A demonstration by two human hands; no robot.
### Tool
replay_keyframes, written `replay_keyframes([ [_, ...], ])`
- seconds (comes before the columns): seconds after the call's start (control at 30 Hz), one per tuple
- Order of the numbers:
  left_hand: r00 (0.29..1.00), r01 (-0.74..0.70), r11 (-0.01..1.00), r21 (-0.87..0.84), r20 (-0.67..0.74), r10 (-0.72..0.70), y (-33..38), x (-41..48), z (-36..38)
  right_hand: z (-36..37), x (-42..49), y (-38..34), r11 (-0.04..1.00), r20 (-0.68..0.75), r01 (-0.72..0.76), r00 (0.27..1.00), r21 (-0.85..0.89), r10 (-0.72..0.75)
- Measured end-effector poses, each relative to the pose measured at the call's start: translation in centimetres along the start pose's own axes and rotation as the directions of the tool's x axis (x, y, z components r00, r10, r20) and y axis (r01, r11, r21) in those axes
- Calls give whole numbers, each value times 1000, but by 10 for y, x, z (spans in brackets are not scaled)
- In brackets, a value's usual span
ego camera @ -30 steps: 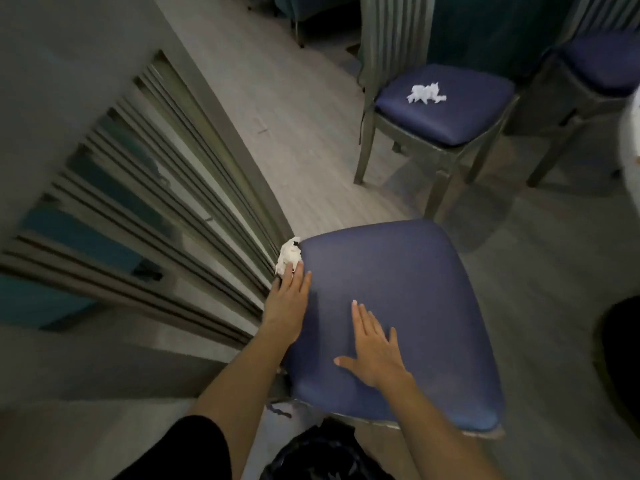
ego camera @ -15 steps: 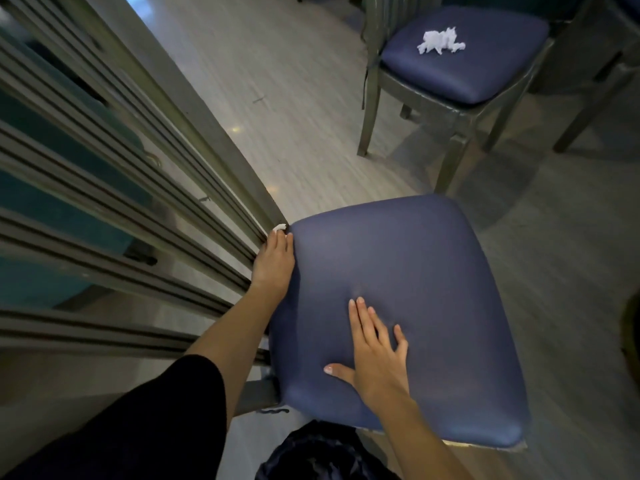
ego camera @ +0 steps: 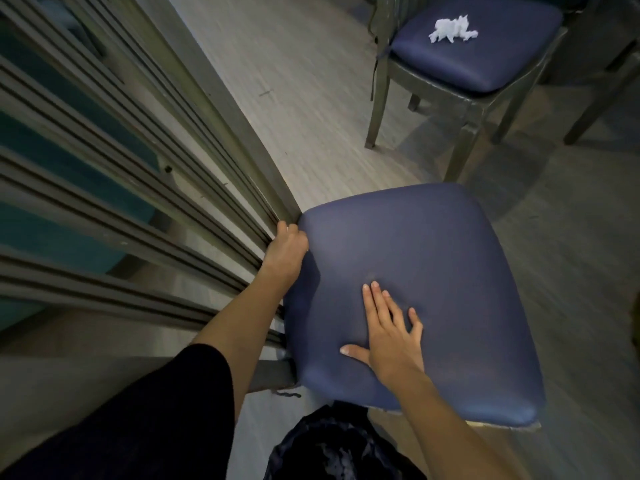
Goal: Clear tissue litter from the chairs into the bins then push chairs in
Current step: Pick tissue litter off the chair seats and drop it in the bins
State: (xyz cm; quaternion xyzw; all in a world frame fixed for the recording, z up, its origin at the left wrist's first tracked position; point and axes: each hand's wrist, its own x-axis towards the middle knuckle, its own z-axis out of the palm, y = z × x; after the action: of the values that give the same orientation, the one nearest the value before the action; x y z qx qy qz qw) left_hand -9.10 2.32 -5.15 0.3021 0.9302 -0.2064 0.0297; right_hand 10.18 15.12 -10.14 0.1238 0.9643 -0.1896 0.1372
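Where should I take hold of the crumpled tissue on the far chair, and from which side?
Pinch the tissue at its raised middle clump, coming straight down from above. It lies loose and crumpled on the flat seat of the far chair, with thin ragged ends that would likely tear or slip if gripped alone.

head-worn view, steeply downward, close over chair seat (ego camera: 408,271)
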Motion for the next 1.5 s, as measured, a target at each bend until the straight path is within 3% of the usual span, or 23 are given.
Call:
replay_keyframes([
  [0.1, 998, -39, 999, -27, -56, 37, 13, -23, -11, -3, -2, -1, 1000, 33, 0, 999, -21, 0],
  [0.17, 999, -19, 988, -153, -51, 12, 28, -41, -20, -5, -2, -1, 1000, 62, 5, 998, -31, -3],
  [0.23, 983, -52, 961, -271, -183, 1, 41, -62, -24, -10, 0, -1, 1000, 106, 12, 994, -21, -10],
  [0.33, 966, -124, 900, -418, -257, 14, 58, -96, -17, -18, -6, -2, 1000, 142, 2, 990, 29, -7],
  [0.57, 927, -330, 833, -444, -321, 196, 89, -178, 18, 32, -117, -6, 995, -71, -99, 993, -4, 99],
  [0.7, 919, -366, 792, -489, -322, 227, 111, -252, 57, 87, -185, -27, 964, -69, -235, 967, 128, 245],
  [0.9, 965, -263, 767, -585, -176, 195, 142, -340, 117, 182, -262, -42, 948, 79, -296, 954, 118, 288],
  [1.0, 975, -222, 783, -581, -130, 180, 159, -367, 154, 235, -285, -38, 961, 167, -263, 955, 89, 246],
  [1.1, 988, -147, 734, -663, -65, 140, 181, -387, 202, 284, -302, -30, 974, 228, -224, 949, 13, 216],
  [1.33, 998, -23, 690, -724, 23, 57, 205, -406, 272, 345, -316, -16, 995, 206, -86, 974, -53, 95],
  [1.5, 994, 63, 632, -772, 102, 25, 212, -408, 285, 356, -302, -14, 999, 220, -44, 975, -1, 43],
])
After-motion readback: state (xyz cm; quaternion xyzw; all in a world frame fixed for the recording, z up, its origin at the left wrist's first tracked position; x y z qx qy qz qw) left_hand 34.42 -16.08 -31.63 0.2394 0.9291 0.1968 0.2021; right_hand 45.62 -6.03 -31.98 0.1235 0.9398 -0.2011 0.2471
